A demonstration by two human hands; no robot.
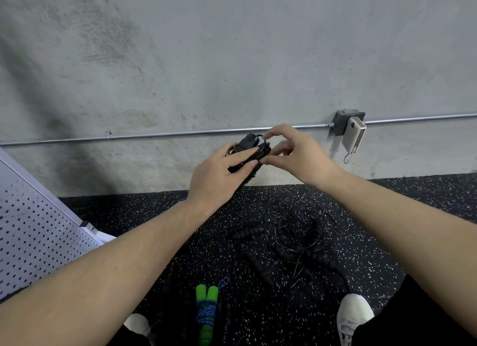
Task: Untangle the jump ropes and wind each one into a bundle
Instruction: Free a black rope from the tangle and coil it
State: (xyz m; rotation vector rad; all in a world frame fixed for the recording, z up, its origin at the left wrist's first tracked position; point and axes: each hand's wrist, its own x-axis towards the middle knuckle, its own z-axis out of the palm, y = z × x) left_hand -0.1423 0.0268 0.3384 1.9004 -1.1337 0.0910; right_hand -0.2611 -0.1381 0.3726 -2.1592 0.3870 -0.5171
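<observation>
My left hand [219,175] grips a black jump rope bundle [249,145], handles together, held up in front of the wall. My right hand [291,149] pinches the thin black cord at the bundle's right end. On the speckled floor below lies a tangle of black ropes [291,240] with ribbed foam handles and thin cords looping over each other. Nearer to me, between my feet, a green-handled rope [206,312] lies wound into a bundle with blue cord round the handles.
A perforated white metal panel [33,232] leans at the left. A conduit pipe [154,135] runs along the concrete wall to a junction box with a power bank [353,134] hanging from it. My white shoes [353,314] show at the bottom.
</observation>
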